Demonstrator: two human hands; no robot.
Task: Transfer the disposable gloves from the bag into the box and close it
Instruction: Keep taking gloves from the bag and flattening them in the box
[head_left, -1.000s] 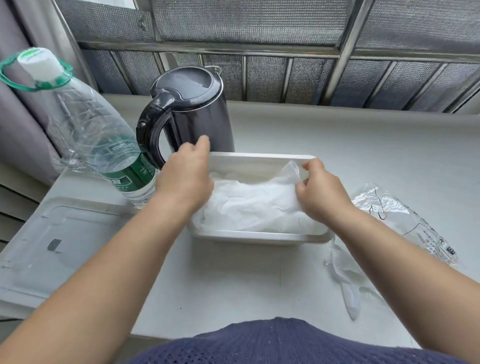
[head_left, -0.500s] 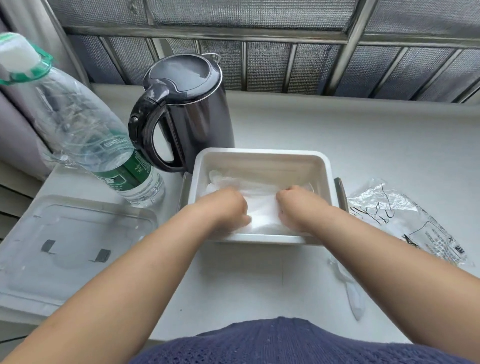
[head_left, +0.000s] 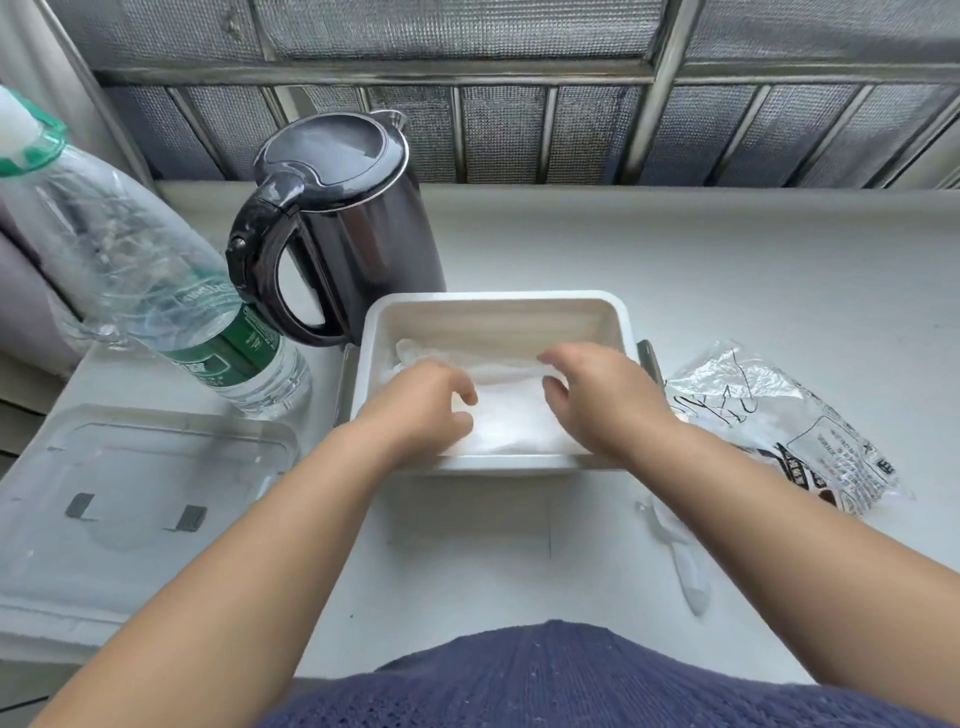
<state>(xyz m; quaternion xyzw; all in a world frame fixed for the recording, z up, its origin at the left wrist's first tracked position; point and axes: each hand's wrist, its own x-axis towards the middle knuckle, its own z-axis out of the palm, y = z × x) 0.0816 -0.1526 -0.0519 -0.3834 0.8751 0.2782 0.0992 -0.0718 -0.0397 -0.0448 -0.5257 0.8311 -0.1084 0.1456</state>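
Head view: the gloves (head_left: 498, 431) lie heaped in the box (head_left: 493, 312), with both hands over them. The right hand (head_left: 602, 400) is slack, fingers bent and spread, gripping nothing. The left hand (head_left: 421, 410) curls down onto the heap, and I cannot tell whether it pinches a fold. To pack well, I would press the heap flat below the rim with open palms (a stray glove (head_left: 680, 551) lies near the bag (head_left: 769, 426); tuck it in too), then fetch the lid (head_left: 145, 493) at left.

Single head-worn wide-angle view, facing forward and steeply down, close above the counter (head_left: 727, 270), edges seemingly bowed.
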